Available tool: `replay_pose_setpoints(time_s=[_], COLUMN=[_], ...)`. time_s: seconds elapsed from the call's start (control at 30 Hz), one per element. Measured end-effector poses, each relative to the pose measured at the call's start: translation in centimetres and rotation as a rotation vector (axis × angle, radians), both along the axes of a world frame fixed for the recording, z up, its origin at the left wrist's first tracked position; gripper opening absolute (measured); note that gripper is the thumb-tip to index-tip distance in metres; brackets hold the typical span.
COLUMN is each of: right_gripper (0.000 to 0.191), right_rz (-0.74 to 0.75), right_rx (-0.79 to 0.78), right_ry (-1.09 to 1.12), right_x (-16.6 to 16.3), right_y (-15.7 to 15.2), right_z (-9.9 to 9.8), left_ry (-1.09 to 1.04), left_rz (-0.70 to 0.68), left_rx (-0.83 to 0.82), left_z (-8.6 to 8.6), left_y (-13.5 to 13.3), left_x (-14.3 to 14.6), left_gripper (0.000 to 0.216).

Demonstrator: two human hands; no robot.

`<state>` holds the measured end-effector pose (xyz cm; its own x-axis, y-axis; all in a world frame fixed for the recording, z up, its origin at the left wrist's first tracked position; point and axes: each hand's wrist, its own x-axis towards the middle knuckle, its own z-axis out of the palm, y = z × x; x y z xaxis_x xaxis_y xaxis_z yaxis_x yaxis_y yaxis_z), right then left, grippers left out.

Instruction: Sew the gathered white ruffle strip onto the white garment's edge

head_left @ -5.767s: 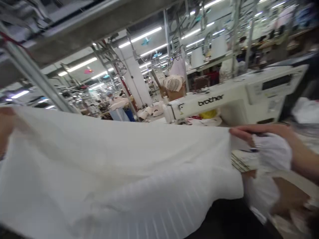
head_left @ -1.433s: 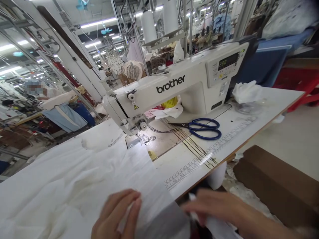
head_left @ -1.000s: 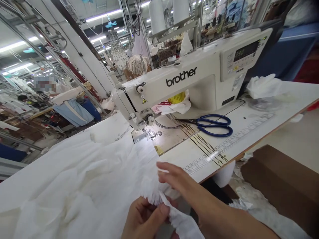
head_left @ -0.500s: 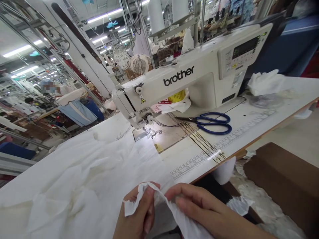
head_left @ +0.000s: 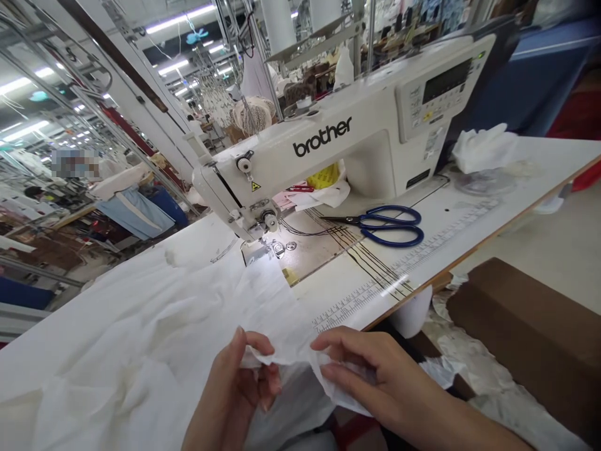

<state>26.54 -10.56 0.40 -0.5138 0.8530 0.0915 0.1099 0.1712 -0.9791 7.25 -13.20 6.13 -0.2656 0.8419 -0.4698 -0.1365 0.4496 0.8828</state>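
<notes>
Left hand [head_left: 232, 391] and right hand [head_left: 370, 369] parted; both hold white fabric [head_left: 286, 351].

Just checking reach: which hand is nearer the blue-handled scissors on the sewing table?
Right. The right hand lies below the blue-handled scissors in this view, off the table's front edge. The left hand, gripping white fabric, lies farther down and left.

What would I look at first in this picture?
The big white Brother sewing machine catches the eye first, standing in the middle of the view, with blue-handled scissors lying to its right. A large white cloth spreads across the lower left. At the bottom, the person's left hand and right hand hold up its edge.
</notes>
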Motion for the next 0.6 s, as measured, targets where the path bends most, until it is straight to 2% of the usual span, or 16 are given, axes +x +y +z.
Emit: replay_pose_setpoints(time_s=[0.1, 0.2, 0.43, 0.6], right_gripper=[0.020, 0.024, 0.030, 0.039], right_rz=[-0.051, -0.053, -0.032, -0.011], right_rx=[0.229, 0.349, 0.393, 0.417], right_ry=[-0.083, -0.118, -0.281, -0.373], right_x=[0.0, 0.0, -0.7, -0.7], right_y=[0.6, 1.4, 3.6, 4.1], right_z=[-0.5, -0.6, 0.0, 0.0], left_ry=[0.313, 0.479, 0.437, 0.439], left_rz=[-0.240, -0.367, -0.414, -0.361], left_rx=[-0.011, 0.045, 0.058, -0.018], left_z=[0.1, 0.3, 0.5, 0.1], left_y=[1.6, 3.9, 8.6, 10.2], left_x=[-1.5, -2.8, -4.2, -4.5], left_gripper=[0.040, 0.025, 0.023, 0.037])
